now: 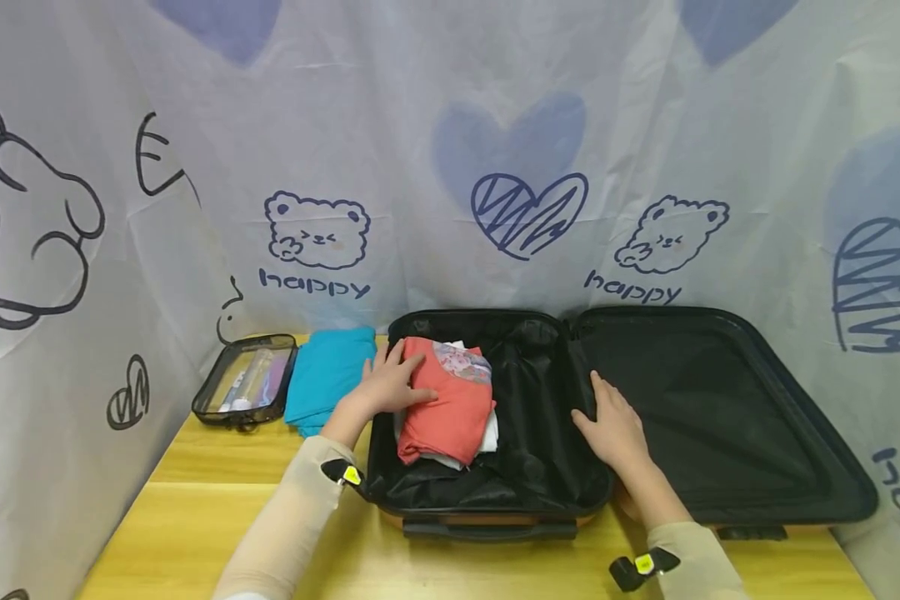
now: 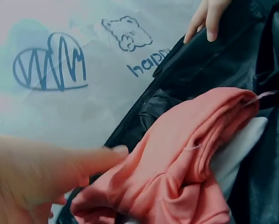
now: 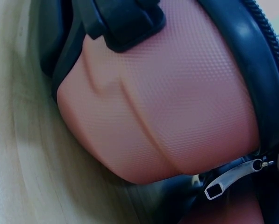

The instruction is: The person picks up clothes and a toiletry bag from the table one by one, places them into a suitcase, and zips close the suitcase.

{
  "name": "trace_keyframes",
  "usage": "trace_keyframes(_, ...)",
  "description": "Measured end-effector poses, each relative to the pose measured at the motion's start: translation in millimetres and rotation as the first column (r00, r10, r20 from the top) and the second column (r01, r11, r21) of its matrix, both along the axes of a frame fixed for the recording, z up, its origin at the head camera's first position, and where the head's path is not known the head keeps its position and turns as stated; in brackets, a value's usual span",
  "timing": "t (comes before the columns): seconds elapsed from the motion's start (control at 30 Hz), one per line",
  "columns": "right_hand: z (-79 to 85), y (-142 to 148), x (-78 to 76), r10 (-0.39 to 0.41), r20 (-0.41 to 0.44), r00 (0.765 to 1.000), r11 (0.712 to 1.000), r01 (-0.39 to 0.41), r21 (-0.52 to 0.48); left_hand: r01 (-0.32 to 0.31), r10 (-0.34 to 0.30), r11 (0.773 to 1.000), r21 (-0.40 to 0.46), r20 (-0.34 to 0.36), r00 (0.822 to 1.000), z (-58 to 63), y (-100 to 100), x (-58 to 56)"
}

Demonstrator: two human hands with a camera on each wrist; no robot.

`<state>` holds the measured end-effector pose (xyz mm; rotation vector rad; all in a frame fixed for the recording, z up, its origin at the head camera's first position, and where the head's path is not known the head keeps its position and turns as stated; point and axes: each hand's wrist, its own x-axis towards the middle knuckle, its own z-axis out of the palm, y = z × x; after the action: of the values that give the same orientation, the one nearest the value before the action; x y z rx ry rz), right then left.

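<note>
An open suitcase (image 1: 536, 417) with a black lining lies on the table. Folded in its left half is a coral-red garment (image 1: 450, 414) with a printed patch, above white cloth (image 1: 490, 433). My left hand (image 1: 387, 382) rests with spread fingers at the garment's left edge; in the left wrist view its outstretched finger (image 2: 102, 158) meets the coral cloth (image 2: 162, 158). My right hand (image 1: 613, 425) lies on the suitcase's right side, by the join with the lid (image 1: 712, 408), fingers fairly straight. The right wrist view shows the textured outer shell (image 3: 167, 102) and a metal zipper pull (image 3: 232, 177).
Left of the suitcase lies a folded turquoise cloth (image 1: 332, 371). Beyond it is a clear pouch with black edging (image 1: 245, 379), holding small bottles. The wooden table (image 1: 195, 533) meets a printed white curtain (image 1: 420, 125) behind and at the sides.
</note>
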<state>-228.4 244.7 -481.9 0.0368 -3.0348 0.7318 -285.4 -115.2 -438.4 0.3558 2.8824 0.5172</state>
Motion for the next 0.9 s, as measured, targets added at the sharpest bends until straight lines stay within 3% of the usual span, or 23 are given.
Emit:
trace_keyframes(0.13, 0.7, 0, 1.2, 0.002, 0.006, 1.000, 1.000, -0.002, -0.004, 0.070, -0.067, 0.996, 0.046, -0.066, 0.996, 10.9, 4, 5.1)
trace_keyframes(0.27, 4.4, 2, -0.3, -0.001, 0.000, 1.000, 1.000, 0.001, -0.012, 0.134, -0.129, 0.990, 0.041, -0.107, 0.986, 27.4, 16, 0.7)
trace_keyframes(0.47, 8.0, 7, -2.8, -0.008, -0.015, 1.000, 1.000, 0.008, -0.002, 0.118, -0.112, 0.991, 0.070, -0.083, 0.990, 35.4, 43, -17.5)
trace_keyframes(0.67, 5.5, 5, -2.2, -0.004, -0.006, 1.000, 1.000, 0.004, -0.006, 0.079, -0.081, 0.995, 0.059, 0.016, 0.997, 14.0, 62, -28.1)
trace_keyframes(0.8, 2.5, 2, -0.8, -0.001, 0.004, 1.000, 1.000, 0.001, -0.009, 0.093, -0.088, 0.995, -0.043, 0.122, 0.989, -9.5, 65, -33.3)
trace_keyframes(0.9, 1.0, 0, 0.4, 0.001, 0.008, 1.000, 1.000, -0.001, -0.011, 0.109, -0.087, 0.989, -0.103, 0.200, 0.976, -18.2, 63, -32.9)
